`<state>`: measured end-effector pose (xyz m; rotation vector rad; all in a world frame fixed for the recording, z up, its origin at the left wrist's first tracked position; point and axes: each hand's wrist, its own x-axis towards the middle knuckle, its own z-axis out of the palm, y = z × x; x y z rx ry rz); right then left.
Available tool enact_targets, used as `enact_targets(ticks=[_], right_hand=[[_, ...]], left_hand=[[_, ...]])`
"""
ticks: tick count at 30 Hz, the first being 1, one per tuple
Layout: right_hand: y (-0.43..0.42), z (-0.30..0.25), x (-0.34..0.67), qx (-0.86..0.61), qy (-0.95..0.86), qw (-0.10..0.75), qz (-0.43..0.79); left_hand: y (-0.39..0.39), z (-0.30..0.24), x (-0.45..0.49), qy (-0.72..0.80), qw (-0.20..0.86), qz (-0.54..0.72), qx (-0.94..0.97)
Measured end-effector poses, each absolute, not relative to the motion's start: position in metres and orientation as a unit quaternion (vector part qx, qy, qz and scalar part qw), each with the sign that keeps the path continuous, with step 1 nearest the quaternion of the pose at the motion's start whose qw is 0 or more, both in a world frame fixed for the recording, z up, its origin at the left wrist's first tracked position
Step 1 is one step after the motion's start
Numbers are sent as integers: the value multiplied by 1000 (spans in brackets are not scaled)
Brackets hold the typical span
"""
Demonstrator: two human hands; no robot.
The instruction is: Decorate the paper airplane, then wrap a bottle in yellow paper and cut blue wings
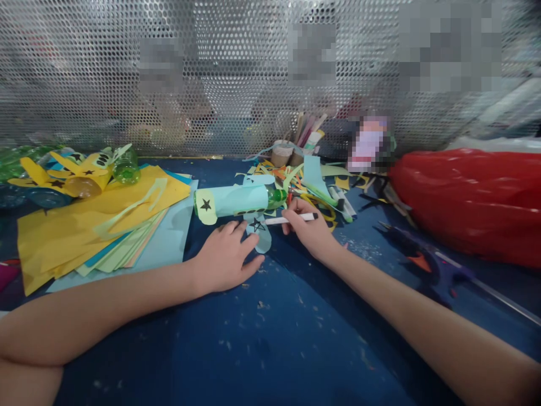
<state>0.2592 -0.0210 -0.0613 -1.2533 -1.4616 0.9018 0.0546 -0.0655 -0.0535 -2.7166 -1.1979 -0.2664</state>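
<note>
My left hand (226, 256) lies flat on the blue table, fingers stretched toward a light-blue paper wing (260, 234) that bears a black star. My right hand (306, 228) is closed around a white marker (291, 219), its tip pointing left at that star. Just behind sits a green plastic bottle wrapped in light-blue paper (236, 201), shaped like a plane, with a pale green tail disc carrying a black star.
A stack of yellow, green and blue paper sheets (97, 225) lies at left, with a yellow bottle plane (80, 172) behind it. Paper scraps, pens and cardboard tubes (313, 169) crowd the back. A red plastic bag (469, 197) and a glue gun (426, 262) sit right. A perforated metal screen (253, 73) closes the rear.
</note>
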Motion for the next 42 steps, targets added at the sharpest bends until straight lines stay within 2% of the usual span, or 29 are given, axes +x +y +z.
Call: enact_targets(ticks=[11,17,21,42], right_hand=[[-19,-66,261,-501,-603,492,379],[-20,-59,259,-480,-575,524,407],[-21,-56,259,-471,-583,505,427],[-18,-64,260,-487,-639,466,371]], left_hand=[[-65,-54,54,-402,68,-87,-909],[-66,-52,55,-404,68,-85,-908],[-66,-52,55,-404,72,-84,-908],[-65,-55,55,-400,82,-89,-908]])
